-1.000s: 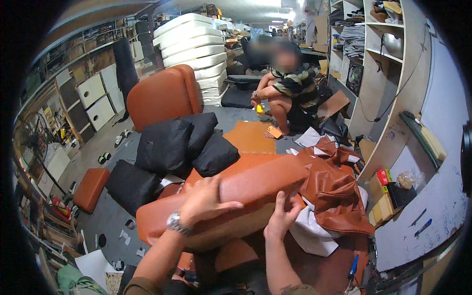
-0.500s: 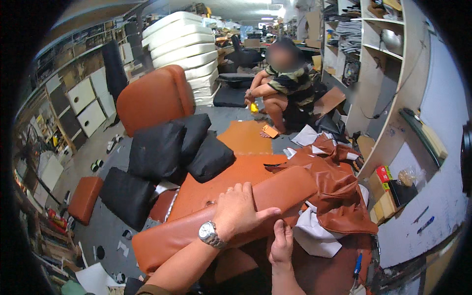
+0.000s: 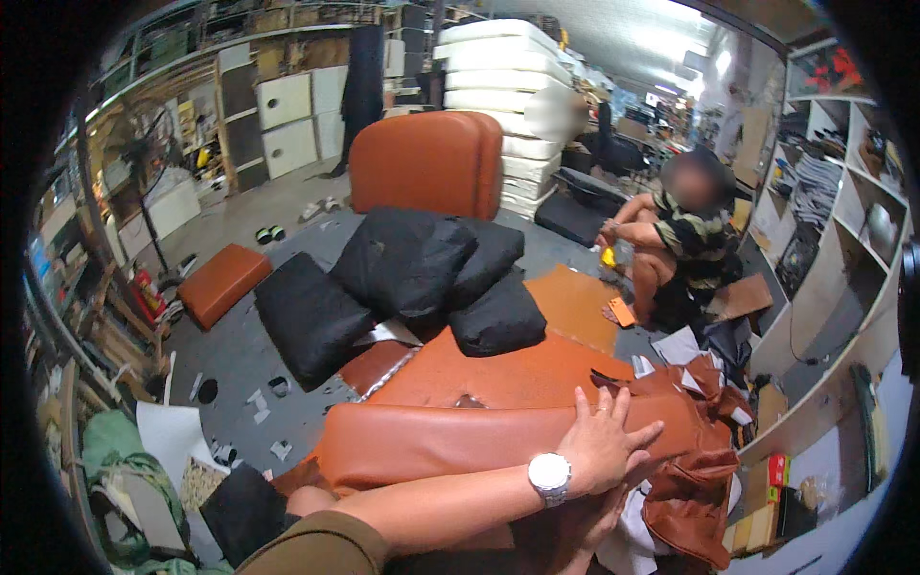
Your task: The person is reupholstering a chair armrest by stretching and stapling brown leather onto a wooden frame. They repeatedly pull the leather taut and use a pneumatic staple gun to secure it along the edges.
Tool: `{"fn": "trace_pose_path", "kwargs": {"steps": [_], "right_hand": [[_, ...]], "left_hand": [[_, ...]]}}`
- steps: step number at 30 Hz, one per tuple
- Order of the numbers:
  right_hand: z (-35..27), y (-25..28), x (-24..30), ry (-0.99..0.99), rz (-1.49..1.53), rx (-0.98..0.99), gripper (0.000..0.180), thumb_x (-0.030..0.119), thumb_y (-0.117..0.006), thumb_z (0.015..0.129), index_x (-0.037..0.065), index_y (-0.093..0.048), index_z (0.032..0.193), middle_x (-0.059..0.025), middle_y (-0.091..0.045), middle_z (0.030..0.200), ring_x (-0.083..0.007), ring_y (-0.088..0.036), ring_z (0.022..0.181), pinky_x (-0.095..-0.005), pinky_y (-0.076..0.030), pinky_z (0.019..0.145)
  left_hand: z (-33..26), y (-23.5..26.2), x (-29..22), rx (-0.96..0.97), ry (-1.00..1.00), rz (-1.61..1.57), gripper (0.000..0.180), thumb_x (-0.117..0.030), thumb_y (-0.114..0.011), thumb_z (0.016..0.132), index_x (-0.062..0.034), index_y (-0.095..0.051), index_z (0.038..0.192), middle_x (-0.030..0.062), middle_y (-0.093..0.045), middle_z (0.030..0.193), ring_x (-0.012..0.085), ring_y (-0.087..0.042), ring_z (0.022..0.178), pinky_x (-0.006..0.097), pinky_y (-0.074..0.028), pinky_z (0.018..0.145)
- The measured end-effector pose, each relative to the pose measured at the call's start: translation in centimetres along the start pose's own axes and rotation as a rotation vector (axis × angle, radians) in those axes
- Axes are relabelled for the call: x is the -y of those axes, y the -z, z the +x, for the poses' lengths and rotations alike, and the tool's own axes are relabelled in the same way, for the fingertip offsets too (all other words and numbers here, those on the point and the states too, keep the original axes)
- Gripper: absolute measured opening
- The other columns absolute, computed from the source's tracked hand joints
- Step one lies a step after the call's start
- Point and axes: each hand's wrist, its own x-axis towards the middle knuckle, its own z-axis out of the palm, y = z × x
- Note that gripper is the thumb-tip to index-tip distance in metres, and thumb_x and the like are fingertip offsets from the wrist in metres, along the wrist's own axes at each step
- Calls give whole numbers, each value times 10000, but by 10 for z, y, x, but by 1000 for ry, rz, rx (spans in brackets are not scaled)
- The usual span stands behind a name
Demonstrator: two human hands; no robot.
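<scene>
A long padded brown leather cushion [image 3: 450, 443] lies across in front of me. My left hand [image 3: 606, 439], with a silver watch on its wrist, rests on the cushion's top near its right end, fingers spread. Below it, my right hand [image 3: 596, 532] is against the cushion's near underside. My left hand and the cushion hide most of its fingers. Beyond lies an orange-brown leather sheet [image 3: 436, 374]. Crumpled brown leather [image 3: 685, 513] with pale backing bunches up beside the cushion's right end.
Several black cushions [image 3: 402, 259] are piled ahead, with a large brown backrest [image 3: 422, 163] and stacked white foam pads [image 3: 498, 96] behind. A person [image 3: 671, 230] squats at the right, holding something yellow. Shelves [image 3: 834, 211] line the right side. A small brown cushion [image 3: 225, 285] lies left.
The view has swung left. My left hand has slid toward the cushion's right end, its fingers now spread. The cushion lies more level, and my right hand is more hidden below it.
</scene>
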Motion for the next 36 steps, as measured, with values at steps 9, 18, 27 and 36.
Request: {"fn": "trace_pose_path", "kwargs": {"steps": [9, 18, 27, 36], "right_hand": [[28, -1, 16, -136, 101, -529, 552, 523, -427, 1185, 160, -505, 1593, -153, -579, 1534, -331, -609, 1349, -520, -471, 1178], [73, 59, -41, -9, 282, -26, 451, 452, -428, 1193, 113, -660, 1377, -106, -664, 1431, -308, -642, 1275, -505, -491, 1141], [112, 84, -42, 97, -772, -119, 462, 378, -481, 1193, 10, -653, 1413, -82, -671, 1401, -211, -610, 1289, -380, -475, 1128], [-86, 253, -5, -463, -1680, -401, 622, 472, -715, 1036, -11, -640, 1420, -146, -718, 1324, -238, -675, 1209, -385, -540, 1034]], "left_hand": [[-7, 3, 15, -2, -86, -20, 549, -556, -492, 1117, -460, -472, 1657, 341, -308, 1728, 589, -355, 1545, 764, -323, 1187], [20, 10, 53, -8, 56, -134, 787, -643, -643, 1013, -319, -432, 1699, 281, -359, 1727, 514, -416, 1532, 677, -336, 1231], [47, 3, 56, 2, 311, -51, 1047, -675, -762, 910, -99, -381, 1697, 246, -472, 1661, 445, -429, 1555, 773, -252, 1236], [47, -49, 41, -341, 315, 217, 564, -258, -501, 1088, -84, -520, 1624, 267, -561, 1596, 501, -530, 1464, 802, -303, 1193]]}}
